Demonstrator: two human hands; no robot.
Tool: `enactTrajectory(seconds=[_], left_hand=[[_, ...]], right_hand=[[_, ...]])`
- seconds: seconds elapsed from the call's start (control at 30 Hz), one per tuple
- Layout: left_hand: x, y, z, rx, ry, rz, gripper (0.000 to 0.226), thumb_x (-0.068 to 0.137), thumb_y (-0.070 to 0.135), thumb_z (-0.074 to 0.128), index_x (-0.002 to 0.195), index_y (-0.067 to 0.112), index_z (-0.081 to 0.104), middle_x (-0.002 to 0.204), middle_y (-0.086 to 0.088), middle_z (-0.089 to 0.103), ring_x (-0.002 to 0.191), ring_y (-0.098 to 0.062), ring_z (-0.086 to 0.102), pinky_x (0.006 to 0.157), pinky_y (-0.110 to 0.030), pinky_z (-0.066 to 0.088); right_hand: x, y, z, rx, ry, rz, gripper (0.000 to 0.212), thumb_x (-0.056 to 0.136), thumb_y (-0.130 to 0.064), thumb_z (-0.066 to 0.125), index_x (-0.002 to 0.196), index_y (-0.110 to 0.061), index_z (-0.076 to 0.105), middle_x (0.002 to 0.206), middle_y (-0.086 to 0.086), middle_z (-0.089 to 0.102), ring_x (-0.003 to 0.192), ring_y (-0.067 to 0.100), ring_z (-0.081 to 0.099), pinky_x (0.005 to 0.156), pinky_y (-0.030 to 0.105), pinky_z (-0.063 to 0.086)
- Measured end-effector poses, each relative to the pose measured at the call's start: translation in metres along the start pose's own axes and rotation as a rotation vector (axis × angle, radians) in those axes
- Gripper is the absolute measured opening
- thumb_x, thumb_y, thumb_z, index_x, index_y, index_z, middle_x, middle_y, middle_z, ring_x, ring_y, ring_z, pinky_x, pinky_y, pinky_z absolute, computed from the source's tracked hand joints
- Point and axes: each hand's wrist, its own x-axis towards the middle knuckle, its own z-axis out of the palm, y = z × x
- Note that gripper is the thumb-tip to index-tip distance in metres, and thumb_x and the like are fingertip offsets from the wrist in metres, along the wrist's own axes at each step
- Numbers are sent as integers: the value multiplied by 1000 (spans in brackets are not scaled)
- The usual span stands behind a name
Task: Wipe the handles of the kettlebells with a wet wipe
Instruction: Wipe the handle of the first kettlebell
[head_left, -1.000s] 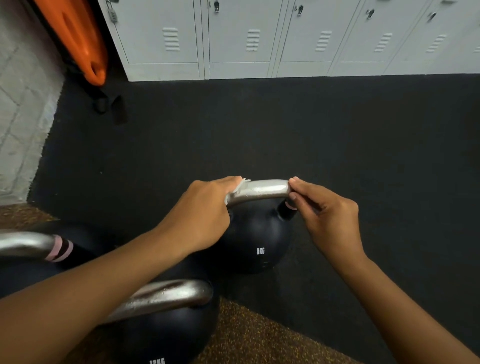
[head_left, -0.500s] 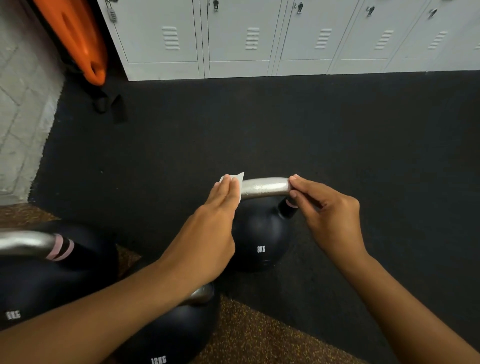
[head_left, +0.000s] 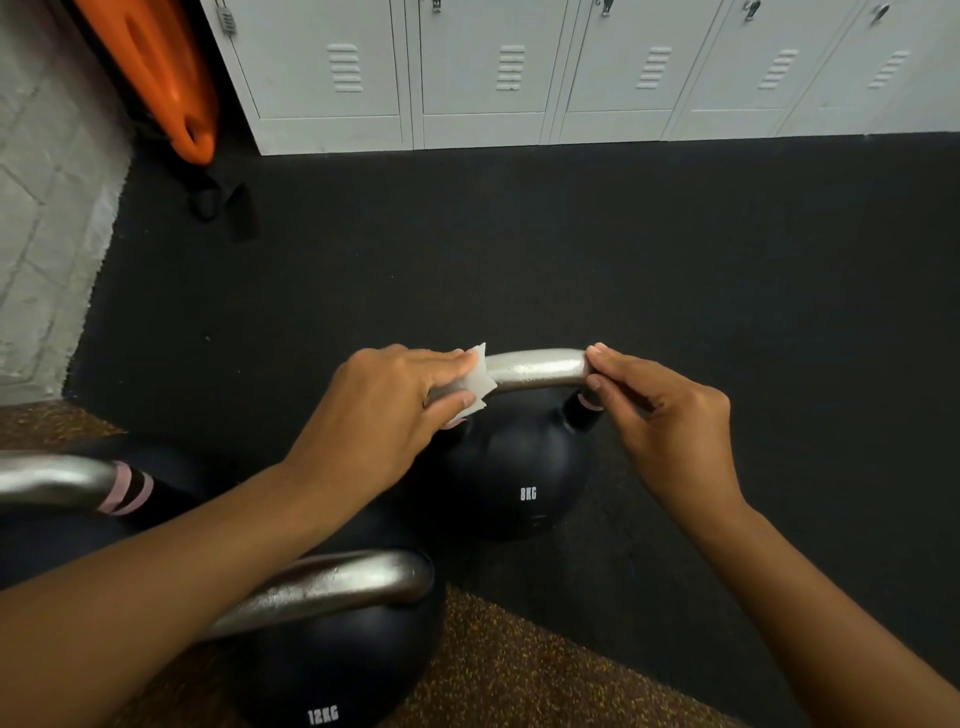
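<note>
White wet wipe (head_left: 477, 383) under left fingers (head_left: 447, 364)

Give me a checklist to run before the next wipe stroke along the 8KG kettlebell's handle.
1. Wipe in hand: ok, the left hand pinches it round the left end of the handle.
2. Kettlebell steadied: ok, the right hand pinches the handle's right end.
3. Stroke path free: ok, bare metal shows between the two hands.
4. Right end reachable: not ok, the right hand's fingers cover it.
5. Wipe wet enough: cannot tell.
6. Other kettlebells waiting: ok, the 12KG kettlebell and a third handle lie near on the left.
</note>
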Motion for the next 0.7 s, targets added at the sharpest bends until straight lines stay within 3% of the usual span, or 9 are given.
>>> enactTrajectory(seconds=[0.23, 0.5, 0.7], left_hand=[[3, 2, 1, -86, -11, -37, 39, 89, 28, 76, 128, 21, 70, 128, 5, 70, 118, -6, 65, 105, -18, 46], [-3, 1, 10, -73, 28, 74, 39, 96, 22, 69, 135, 23, 65, 135, 2, 65, 123, -4, 62, 103, -29, 53], [-5, 3, 8, -65, 95, 102, 28, 98, 29, 66, 124, 19, 73, 128, 1, 70, 119, -5, 65, 102, -27, 54]], right_hand=[[0, -1, 0, 8, 5, 8, 30, 91, -13, 75, 120, -13, 75, 119, -6, 74, 110, 2, 69, 99, 18, 52], [0, -1, 0, 0, 6, -8, 30, 91, -14, 75, 120, -13, 74, 119, -4, 74, 111, 5, 70, 99, 22, 54], [0, -1, 0, 2, 10, -5, 29, 91, -15, 74, 120, -12, 75, 119, -4, 74, 111, 5, 70, 99, 22, 54]])
